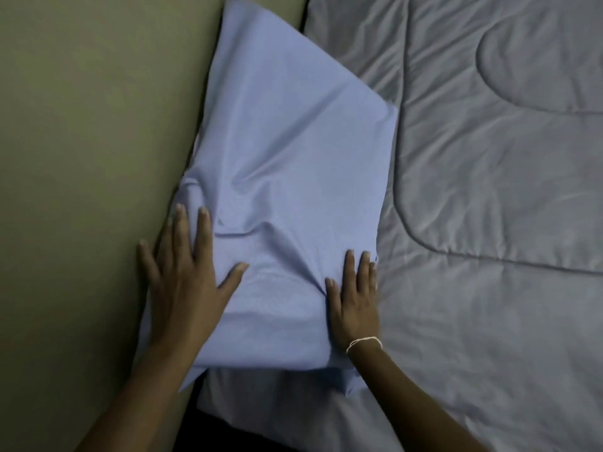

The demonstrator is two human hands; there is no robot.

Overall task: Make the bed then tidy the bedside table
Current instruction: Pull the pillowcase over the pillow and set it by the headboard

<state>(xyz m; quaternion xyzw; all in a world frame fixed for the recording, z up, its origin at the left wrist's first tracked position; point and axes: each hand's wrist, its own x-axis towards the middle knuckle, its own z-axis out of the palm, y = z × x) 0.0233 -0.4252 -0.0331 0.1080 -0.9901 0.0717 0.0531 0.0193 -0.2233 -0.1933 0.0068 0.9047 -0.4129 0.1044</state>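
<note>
A light blue pillow (287,164) lies at the head of the bed, leaning against the beige wall on the left. My left hand (187,272) rests flat on the pillow's left near part, fingers spread, some of them over the edge toward the wall. My right hand (354,295) presses flat on the pillow's right near edge, fingers together; a thin pale band circles its wrist. Neither hand grips the fabric. The cloth wrinkles between the two hands. A grey quilted comforter (489,197) covers the bed to the right of the pillow.
The beige wall (91,141) fills the left side, touching the pillow. A second layer of blue cloth (270,406) shows under the pillow's near end. A dark gap lies below it at the bottom edge.
</note>
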